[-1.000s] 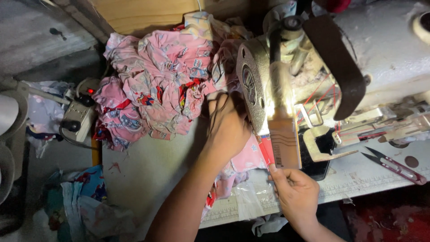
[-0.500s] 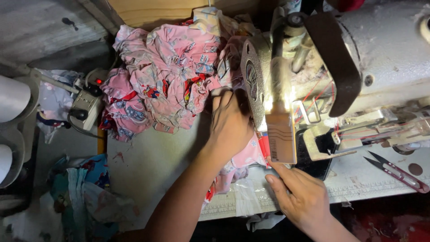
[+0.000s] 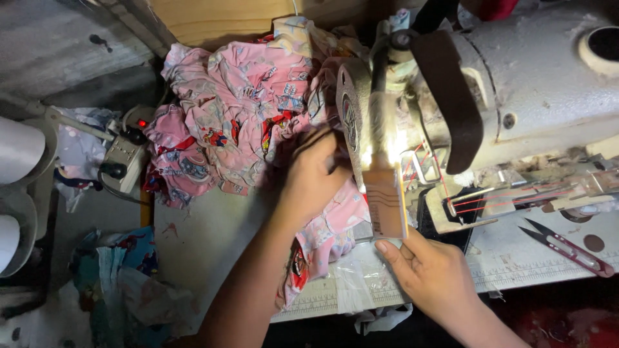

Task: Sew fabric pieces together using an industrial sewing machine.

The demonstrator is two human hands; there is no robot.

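My left hand (image 3: 314, 177) lies flat on pink printed fabric (image 3: 329, 235) just left of the sewing machine's head (image 3: 516, 90), fingers pointing up toward the needle area. My right hand (image 3: 429, 270) rests at the table's front edge, its thumb and fingertips touching the fabric edge and a brown rectangular guard (image 3: 385, 200) under the lit needle area. The needle itself is hidden behind the guard. A big heap of the same pink fabric (image 3: 232, 122) is piled behind the machine, at the upper left.
Thread snips with red handles (image 3: 567, 248) lie on the table (image 3: 213, 238) at the right. A small grey control box (image 3: 126, 154) sits left of the heap. White thread cones (image 3: 19, 151) stand at far left. Cloth scraps (image 3: 122, 283) lie on the floor.
The view has drifted so the scene sits lower and further right. My left hand stays flat on the fabric; my right hand has edged up toward the guard.
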